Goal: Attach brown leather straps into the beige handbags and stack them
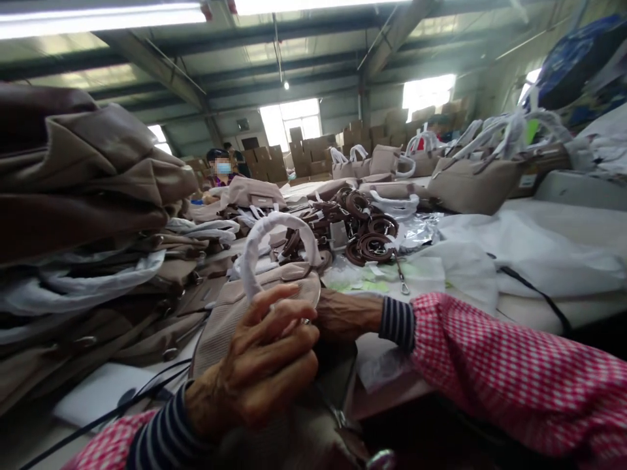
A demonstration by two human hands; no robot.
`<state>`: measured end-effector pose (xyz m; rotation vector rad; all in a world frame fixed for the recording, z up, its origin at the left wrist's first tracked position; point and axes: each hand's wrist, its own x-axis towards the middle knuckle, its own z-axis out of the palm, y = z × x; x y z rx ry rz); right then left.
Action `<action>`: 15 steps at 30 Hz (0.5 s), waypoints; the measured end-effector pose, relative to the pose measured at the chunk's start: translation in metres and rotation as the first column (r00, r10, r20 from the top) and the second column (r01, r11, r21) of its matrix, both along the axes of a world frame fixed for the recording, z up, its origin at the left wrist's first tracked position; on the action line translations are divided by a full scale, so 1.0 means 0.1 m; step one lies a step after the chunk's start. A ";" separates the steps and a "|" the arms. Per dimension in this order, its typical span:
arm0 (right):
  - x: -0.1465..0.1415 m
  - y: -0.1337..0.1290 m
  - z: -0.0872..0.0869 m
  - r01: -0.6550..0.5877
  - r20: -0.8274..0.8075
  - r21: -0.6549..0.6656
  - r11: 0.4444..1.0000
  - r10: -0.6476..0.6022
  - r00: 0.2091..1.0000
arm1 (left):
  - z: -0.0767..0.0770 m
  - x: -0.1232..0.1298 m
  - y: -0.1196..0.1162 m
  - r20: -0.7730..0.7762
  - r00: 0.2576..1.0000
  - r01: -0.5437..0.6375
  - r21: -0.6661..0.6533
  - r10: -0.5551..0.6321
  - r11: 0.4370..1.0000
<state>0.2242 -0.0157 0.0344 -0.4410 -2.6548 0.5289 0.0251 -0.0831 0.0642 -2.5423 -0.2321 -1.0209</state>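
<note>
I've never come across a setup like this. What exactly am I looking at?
There's no machine: these are a person's two bare hands, filmed by one head-worn camera looking forward and down. The left hand is at a taupe, ribbed bag with a curved, white-wrapped handle; the right hand is partly hidden there, and what exactly either grips is unclear. On the pale work surface beyond lie coiled brown straps with metal clips, and to the left is a tall pile of taupe bags.
</note>
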 end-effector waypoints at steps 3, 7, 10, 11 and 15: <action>0.25 -0.13 -0.07 -0.059 -0.043 0.048 0.997 0.061 0.997 | -0.03 -0.07 0.02 -0.005 0.998 -0.062 0.023 0.063 0.998; 0.42 -0.30 -0.24 -0.086 -0.029 0.072 0.994 0.088 0.996 | 0.00 0.01 -0.01 -0.042 0.993 -0.105 0.138 0.112 0.985; 0.45 -0.36 -0.36 -0.069 -0.148 0.051 0.996 0.076 0.986 | 0.10 0.10 -0.06 -0.081 0.983 -0.150 0.178 0.167 0.972; 0.48 -0.37 -0.39 -0.034 -0.193 0.021 0.999 0.037 0.981 | 0.12 0.11 -0.07 -0.068 0.979 -0.179 0.164 0.192 0.970; 0.75 -0.35 -0.52 0.227 -0.311 -0.266 0.937 -0.306 0.900 | 0.05 0.07 -0.01 -0.178 0.920 -0.376 -0.154 0.349 0.914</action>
